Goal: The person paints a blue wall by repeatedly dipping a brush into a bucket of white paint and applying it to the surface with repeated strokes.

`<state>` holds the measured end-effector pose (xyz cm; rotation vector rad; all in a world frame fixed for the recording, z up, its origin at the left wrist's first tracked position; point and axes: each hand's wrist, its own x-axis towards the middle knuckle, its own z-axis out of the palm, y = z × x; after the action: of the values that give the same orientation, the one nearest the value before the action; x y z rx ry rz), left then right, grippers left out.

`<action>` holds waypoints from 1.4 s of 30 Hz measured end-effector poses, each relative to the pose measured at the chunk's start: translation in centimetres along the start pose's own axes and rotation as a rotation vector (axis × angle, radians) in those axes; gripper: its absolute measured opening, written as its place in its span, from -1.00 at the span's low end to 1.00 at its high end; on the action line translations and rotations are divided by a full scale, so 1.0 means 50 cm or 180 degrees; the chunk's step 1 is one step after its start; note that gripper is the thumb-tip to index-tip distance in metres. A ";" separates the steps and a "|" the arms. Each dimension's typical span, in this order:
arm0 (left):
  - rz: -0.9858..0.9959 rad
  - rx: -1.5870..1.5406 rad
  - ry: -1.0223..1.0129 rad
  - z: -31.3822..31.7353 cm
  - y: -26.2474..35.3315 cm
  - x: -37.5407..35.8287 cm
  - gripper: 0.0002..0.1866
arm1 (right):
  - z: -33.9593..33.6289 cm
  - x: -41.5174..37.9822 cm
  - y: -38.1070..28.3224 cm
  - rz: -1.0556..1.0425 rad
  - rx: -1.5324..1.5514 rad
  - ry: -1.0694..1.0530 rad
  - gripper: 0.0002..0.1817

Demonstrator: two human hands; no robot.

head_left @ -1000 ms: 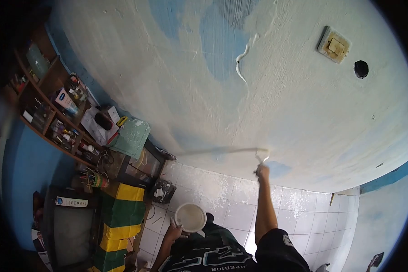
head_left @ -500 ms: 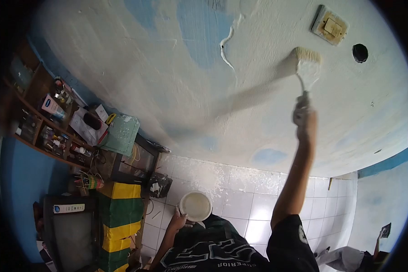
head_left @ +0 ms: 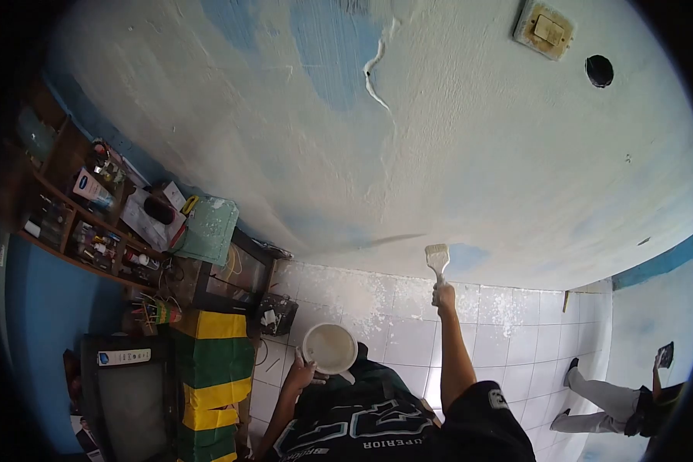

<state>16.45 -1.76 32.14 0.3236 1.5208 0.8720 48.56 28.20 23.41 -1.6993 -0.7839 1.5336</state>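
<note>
My right hand is closed round the handle of a wide paintbrush, whose pale, paint-coated bristles point up toward the wall. The brush overlaps the low part of the wall, beside a blue patch that shows through the white coat. My left hand, smeared with white, grips the edge of a round white tub in front of my body. Off-white paint lies inside the tub.
A light switch and a round black hole are high on the wall. White splashes mark the tiled floor. Left stand a cluttered shelf, a television and a striped cloth. At right, another person stands.
My right hand has brought the paintbrush down and left, from near the switch to the wall's lower part. The tub has stayed in my left hand. The other person's legs show more fully.
</note>
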 end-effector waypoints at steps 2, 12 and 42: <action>0.0023 -0.0211 0.0041 -0.002 -0.013 0.000 -0.31 | -0.009 -0.101 -0.020 -0.0322 -0.0128 -0.0076 -0.58; 0.0092 0.0274 0.0156 0.045 0.069 -0.037 -0.29 | 0.044 -0.355 -0.152 -0.1807 -0.0366 -0.0297 -0.79; -0.0105 -0.0109 0.0099 -0.019 -0.049 0.026 -0.25 | 0.223 -0.428 -0.762 -0.4720 -0.4585 0.0906 -0.82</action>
<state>16.04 -2.84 29.47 0.2606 1.5341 0.8796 35.86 33.47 66.34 -1.1978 -2.4453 -0.4978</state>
